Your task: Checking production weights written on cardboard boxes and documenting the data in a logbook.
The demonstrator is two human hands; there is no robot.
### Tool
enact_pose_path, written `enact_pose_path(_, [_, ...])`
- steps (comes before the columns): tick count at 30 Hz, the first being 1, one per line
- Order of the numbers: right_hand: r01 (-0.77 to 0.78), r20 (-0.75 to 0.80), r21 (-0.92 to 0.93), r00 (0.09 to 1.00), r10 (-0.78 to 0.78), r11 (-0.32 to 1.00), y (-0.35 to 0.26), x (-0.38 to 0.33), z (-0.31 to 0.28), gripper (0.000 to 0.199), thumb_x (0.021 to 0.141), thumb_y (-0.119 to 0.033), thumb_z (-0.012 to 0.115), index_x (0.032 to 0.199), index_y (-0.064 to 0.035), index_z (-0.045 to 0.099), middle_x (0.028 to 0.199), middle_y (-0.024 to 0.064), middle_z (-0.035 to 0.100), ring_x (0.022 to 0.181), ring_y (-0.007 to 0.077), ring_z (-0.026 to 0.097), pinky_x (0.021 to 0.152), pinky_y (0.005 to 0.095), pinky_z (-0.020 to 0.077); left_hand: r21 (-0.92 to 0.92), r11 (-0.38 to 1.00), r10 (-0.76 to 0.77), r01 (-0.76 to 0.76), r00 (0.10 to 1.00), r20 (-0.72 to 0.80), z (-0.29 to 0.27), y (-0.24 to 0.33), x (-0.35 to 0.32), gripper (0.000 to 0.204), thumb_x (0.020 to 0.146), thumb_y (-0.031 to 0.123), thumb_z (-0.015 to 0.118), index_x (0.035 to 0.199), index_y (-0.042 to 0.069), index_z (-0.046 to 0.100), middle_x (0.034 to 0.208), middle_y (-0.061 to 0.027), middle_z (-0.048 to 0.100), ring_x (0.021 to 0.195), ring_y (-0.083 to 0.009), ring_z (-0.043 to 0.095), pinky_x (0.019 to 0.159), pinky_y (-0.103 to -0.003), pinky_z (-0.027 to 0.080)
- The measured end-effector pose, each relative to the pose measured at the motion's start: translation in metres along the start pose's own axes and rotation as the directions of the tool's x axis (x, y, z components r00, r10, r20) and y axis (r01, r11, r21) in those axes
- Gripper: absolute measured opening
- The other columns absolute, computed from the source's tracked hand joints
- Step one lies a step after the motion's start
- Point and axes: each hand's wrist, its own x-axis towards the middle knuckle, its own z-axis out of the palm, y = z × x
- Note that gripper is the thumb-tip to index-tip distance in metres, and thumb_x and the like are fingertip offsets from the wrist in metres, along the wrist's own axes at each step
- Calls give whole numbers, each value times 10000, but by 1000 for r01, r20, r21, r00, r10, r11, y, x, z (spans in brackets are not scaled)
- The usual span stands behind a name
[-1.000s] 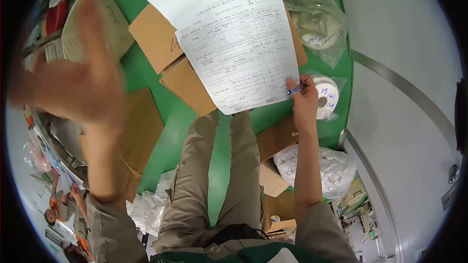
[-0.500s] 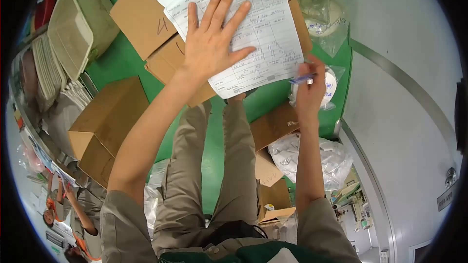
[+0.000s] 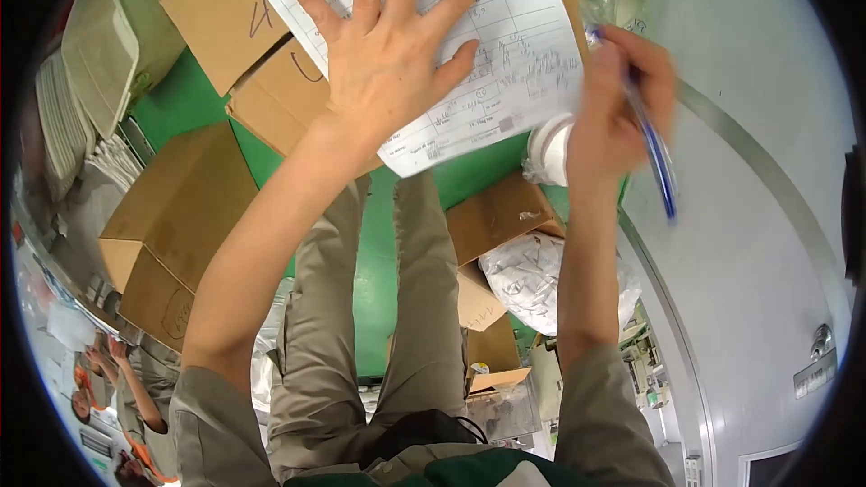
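Note:
My left hand [image 3: 388, 54] lies flat with its fingers spread on a printed paper form [image 3: 532, 9] filled in with handwriting. Beneath the form is a cardboard box [image 3: 284, 95] with pen marks on its flaps. Just off the right edge of the paper, my right hand [image 3: 622, 108] is closed around a blue pen [image 3: 661, 167]. The pen slants across the hand, one end near the fingertips by the box edge and the other sticking out to the lower right. Motion blurs the hand and the pen somewhat.
An open cardboard box [image 3: 185, 207] and a pale plastic bin [image 3: 113, 41] stand at the left. Right of my legs are a brown box [image 3: 496, 216], a bag of white material [image 3: 528, 275] and a white roll [image 3: 548, 151]. A grey door [image 3: 749, 261] borders the right. Co-workers sit at lower left.
My right hand has moved up and right, and the pen has turned from lying nearly level to a steep slant. My left hand still presses the paper. The whole view has shifted slightly.

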Motion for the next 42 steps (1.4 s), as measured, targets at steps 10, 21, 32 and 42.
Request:
enact_pose_path(10, [-470,345,457,876,337,755,24,0,37,112,869,-65,678,924,6,611,822,28,641,725,51,562,624,197,457,-691,694,-112,203,978,175,-18,3,-1,651,671,416,764,1289,314,586,1581,-122,171,1446,-351,111,1054,-670,38])
enact_pose_path(21, [-93,247,230,968,34,969,60,-5,43,113,773,-44,708,798,-47,598,714,25,634,594,93,579,569,222,484,-39,999,11,-14,997,-78,9,-4,-3,626,696,437,737,1298,381,574,1589,-112,157,1452,-354,68,1064,-666,8])
enact_pose_path(32, [-49,209,209,978,5,977,61,-1,49,118,770,-87,709,790,-75,593,693,19,620,599,131,579,558,252,482,12,1000,0,0,999,-38,10,-2,-12,613,697,429,734,1289,380,584,1593,-99,153,1451,-374,60,1058,-672,8])
enact_pose_path(42, [58,187,141,979,-84,988,62,-1,56,140,765,-111,723,781,-72,589,692,28,620,569,170,573,532,286,478,-2,1000,-1,1,1000,-19,10,-2,-10,609,712,439,720,1301,381,576,1595,-101,145,1454,-373,51,1059,-670,-2])
